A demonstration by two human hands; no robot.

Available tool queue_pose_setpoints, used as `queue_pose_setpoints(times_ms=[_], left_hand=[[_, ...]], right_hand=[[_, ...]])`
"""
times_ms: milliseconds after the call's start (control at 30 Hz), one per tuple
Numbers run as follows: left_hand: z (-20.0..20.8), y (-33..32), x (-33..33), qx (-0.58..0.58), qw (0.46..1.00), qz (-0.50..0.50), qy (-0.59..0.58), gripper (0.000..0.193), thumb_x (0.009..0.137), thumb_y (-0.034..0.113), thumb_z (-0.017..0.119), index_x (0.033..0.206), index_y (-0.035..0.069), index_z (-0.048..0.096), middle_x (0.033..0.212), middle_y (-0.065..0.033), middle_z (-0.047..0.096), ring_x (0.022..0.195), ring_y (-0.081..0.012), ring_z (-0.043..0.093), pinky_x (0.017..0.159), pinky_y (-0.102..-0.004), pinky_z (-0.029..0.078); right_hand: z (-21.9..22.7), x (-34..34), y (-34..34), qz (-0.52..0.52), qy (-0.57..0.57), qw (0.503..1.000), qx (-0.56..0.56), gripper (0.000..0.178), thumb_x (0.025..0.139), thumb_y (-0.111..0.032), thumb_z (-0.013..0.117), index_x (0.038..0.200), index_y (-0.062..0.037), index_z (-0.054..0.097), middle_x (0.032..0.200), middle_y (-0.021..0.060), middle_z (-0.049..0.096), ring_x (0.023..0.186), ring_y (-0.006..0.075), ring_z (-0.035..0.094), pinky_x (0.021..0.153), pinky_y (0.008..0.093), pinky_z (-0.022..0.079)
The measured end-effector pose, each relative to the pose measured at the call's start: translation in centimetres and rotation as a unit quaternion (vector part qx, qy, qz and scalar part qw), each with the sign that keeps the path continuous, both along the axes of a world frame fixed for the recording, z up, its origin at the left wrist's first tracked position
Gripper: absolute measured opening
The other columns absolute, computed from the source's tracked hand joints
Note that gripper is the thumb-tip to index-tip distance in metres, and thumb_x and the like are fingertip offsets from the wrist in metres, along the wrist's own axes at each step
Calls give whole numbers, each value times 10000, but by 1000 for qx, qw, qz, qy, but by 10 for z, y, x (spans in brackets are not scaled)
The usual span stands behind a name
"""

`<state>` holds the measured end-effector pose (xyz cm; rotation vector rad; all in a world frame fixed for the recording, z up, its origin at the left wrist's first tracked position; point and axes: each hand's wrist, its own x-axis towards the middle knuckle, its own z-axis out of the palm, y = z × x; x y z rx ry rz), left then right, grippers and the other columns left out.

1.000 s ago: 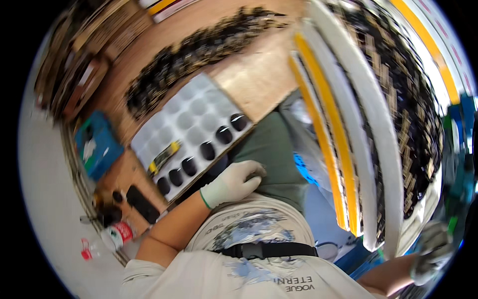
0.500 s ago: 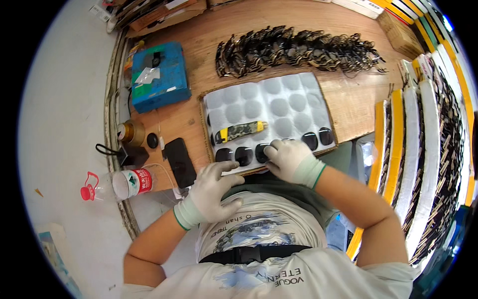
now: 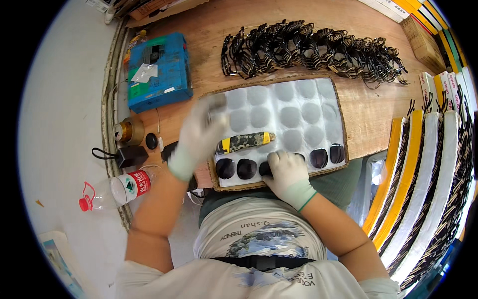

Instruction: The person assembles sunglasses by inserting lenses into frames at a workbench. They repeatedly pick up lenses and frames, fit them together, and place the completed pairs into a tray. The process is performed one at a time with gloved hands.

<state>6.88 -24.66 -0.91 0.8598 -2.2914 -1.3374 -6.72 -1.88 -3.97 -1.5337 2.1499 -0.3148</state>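
A wooden tabletop [image 3: 368, 130] was bordered at its far left corner by cartons [image 3: 169, 9], and a heap of black frames [image 3: 308, 52] was spread across its far half. By its near edge a shallow cardboard tray [image 3: 239, 188] was set, presumably so that it could be reached by both hands. Most of it was covered by a white sheet [image 3: 274, 102] marked with round grey shapes; along the tray's near edge dark lenses [image 3: 225, 169] were laid in a row, likely spaced so that none was rubbed. A camouflage-and-yellow tool [image 3: 249, 142] was placed near the tray's left edge, perhaps to weigh the sheet down. The row's middle was partly hidden by the right hand [image 3: 288, 173], its fingers bent and close together; whether a lens was clamped could not be told. The left hand [image 3: 199, 133], blurred, was held over the tray's left edge, its grip impossible to make out.
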Motion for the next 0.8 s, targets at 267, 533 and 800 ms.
queue_pose_setpoints(times_ms=[267,533,800], left_hand=[[-91,-165,-144,203,935,203,-207,461,880,303,651,1147,-73,660,1073,-207,683,925,-300,653,790,-415,495],[-37,-142,-126,348,876,333,28,185,888,182,725,900,8,662,624,-18,441,479,-161,428,451,-339,320],[63,-20,-64,189,942,241,139,216,957,189,640,1099,27,635,745,22,544,526,-60,419,468,-217,347]], right_hand=[[45,-32,38,-54,-150,978,-134,362,799,-176,749,1134,-59,674,840,92,683,863,284,649,896,440,436],[40,-60,43,-298,-504,801,-129,432,850,-13,759,1233,39,568,1032,78,699,805,58,568,722,229,475],[71,-43,32,-296,-547,739,-258,411,873,14,725,1245,16,549,1074,116,684,860,122,634,740,262,507]])
